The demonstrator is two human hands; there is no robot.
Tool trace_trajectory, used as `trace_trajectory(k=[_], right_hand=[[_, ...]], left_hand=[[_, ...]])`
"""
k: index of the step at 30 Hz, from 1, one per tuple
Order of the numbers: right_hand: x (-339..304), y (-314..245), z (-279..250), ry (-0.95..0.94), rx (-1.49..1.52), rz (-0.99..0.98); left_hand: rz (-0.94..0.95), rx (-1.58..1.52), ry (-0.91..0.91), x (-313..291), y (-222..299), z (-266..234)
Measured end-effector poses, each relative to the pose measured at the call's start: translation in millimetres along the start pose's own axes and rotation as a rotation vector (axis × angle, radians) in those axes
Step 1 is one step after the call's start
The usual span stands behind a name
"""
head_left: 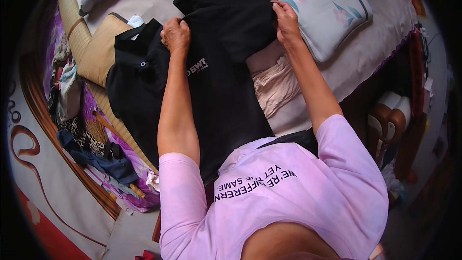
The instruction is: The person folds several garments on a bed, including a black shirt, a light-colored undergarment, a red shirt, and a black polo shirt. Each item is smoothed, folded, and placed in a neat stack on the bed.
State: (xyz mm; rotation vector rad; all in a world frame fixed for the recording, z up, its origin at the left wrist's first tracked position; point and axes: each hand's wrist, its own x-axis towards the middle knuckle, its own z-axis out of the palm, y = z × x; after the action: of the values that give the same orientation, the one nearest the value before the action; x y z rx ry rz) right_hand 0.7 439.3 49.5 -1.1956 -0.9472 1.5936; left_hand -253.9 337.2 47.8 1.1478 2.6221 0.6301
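Black shirt (226,67) lies spread across the bed (365,53), its far part gripped by the closed left hand (176,34) and pinched by the right hand (286,19), a floral pillow (332,12) just right.

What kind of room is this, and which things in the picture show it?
Most likely a bedroom in a home. Both hands, left hand and right hand, grip a black shirt spread on a bed. A flowered pillow and a woven mat lie on it.
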Motion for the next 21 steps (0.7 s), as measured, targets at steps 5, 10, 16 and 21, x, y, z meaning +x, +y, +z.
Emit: trace_trajectory(k=[5, 10, 16, 21], right_hand=[[-17.6, -5.1, 1.5, 0.09, -0.21, -0.003], [-43.7, 10.8, -29.5, 0.074, -0.023, 0.196], [-68.3, 14.7, -27.1, -0.203, -0.111, 0.365], [-69.6, -5.5, -8.4, -0.355, -0.109, 0.277]], left_hand=[[0.272, 0.013, 0.174, -34.7, 10.5, 17.1], [0.517, -0.16, 0.141, -91.6, 43.6, 19.3], [0.478, -0.296, 0.032, -98.6, 41.0, 35.3], [0.46, -0.354, -0.054, -90.0, 31.3, 37.0]])
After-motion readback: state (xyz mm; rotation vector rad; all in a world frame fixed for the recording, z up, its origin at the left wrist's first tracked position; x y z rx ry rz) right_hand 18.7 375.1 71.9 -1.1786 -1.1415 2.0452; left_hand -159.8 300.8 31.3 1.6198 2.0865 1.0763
